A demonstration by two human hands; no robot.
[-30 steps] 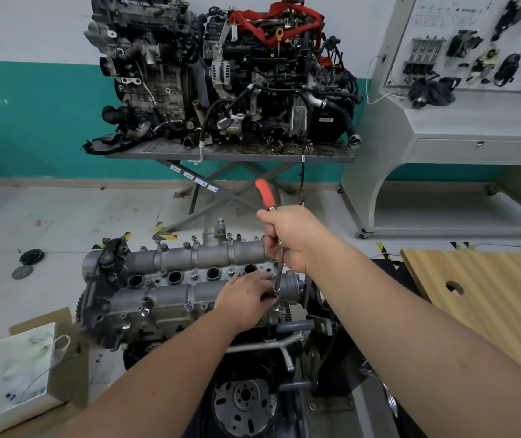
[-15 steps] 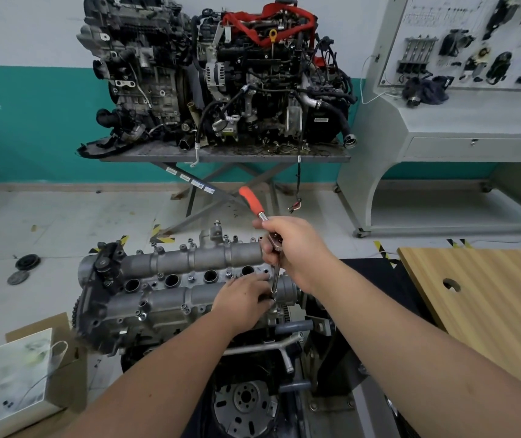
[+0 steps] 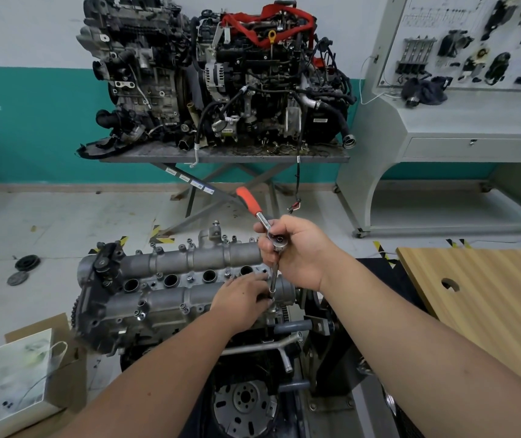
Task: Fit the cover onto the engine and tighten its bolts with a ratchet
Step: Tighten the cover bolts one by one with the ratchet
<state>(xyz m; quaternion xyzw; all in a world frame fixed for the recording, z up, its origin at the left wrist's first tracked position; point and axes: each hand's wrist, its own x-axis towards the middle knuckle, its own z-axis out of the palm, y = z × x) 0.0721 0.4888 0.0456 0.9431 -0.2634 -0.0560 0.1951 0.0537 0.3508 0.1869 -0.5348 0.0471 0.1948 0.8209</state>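
Observation:
A grey cast cover (image 3: 170, 279) with several round plug holes sits on top of the engine (image 3: 189, 314) in front of me, small bolts standing along its edges. My right hand (image 3: 297, 251) grips the head of a ratchet (image 3: 249, 202) with an orange handle that slants up and to the left. A long extension bar (image 3: 274, 276) runs down from it to a bolt at the cover's right end. My left hand (image 3: 242, 297) rests on the cover with its fingers pinching the bottom of that bar.
A wooden bench top (image 3: 490, 298) with a round hole lies to the right. Behind stands a metal table (image 3: 221, 156) carrying two large engines. A grey training console (image 3: 461, 121) is at the back right. A white box (image 3: 15, 377) and cardboard lie at lower left.
The ratchet's orange handle has swung to the left, from nearly upright to a clear left slant. My right hand now grips lower, at the ratchet head. The left hand stays at the bolt.

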